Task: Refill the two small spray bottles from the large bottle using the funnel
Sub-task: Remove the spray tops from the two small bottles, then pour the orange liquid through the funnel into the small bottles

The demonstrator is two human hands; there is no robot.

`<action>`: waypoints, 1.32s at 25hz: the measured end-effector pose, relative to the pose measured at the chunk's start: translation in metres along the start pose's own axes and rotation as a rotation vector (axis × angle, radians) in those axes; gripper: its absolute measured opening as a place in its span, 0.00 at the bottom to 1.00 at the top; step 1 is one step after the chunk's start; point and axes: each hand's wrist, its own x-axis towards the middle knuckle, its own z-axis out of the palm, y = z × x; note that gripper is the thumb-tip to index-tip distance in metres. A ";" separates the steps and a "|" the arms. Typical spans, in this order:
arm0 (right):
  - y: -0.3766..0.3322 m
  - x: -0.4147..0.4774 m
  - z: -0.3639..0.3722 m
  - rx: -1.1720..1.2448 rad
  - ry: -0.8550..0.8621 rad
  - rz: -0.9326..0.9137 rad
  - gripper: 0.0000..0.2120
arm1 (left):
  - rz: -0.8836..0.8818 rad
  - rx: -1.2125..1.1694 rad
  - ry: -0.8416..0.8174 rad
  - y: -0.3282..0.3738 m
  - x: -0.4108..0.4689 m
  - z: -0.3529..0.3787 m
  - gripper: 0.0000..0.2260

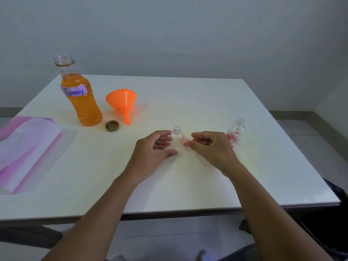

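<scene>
A small clear spray bottle (177,137) stands uncapped at the table's middle, with my left hand (152,157) curled around its lower body. Just to its right, my right hand (211,147) pinches a pinkish spray head (185,141); its thin clear dip tube (200,160) trails toward me under the hand. A second small bottle (235,131), clear with red flowers, stands open beyond my right hand. The large bottle (81,98), uncapped, labelled "Spray" and mostly full of orange liquid, stands at the far left. The orange funnel (121,101) lies on its side beside it.
A gold bottle cap (112,126) lies between the large bottle and the funnel's spout. A folded pink and white cloth (28,147) lies at the left edge of the white table (188,185). A wall stands close behind the table.
</scene>
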 end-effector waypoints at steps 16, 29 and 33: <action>-0.078 -0.073 0.037 -0.125 0.394 -0.725 0.13 | -0.033 0.140 0.507 0.017 -0.038 -0.117 0.12; -0.146 0.071 0.196 -0.244 -0.093 0.026 0.45 | -0.267 0.281 0.402 -0.009 0.062 -0.212 0.46; -0.140 0.099 0.209 -0.320 -0.048 0.026 0.48 | -0.250 0.263 0.365 -0.023 0.075 -0.215 0.45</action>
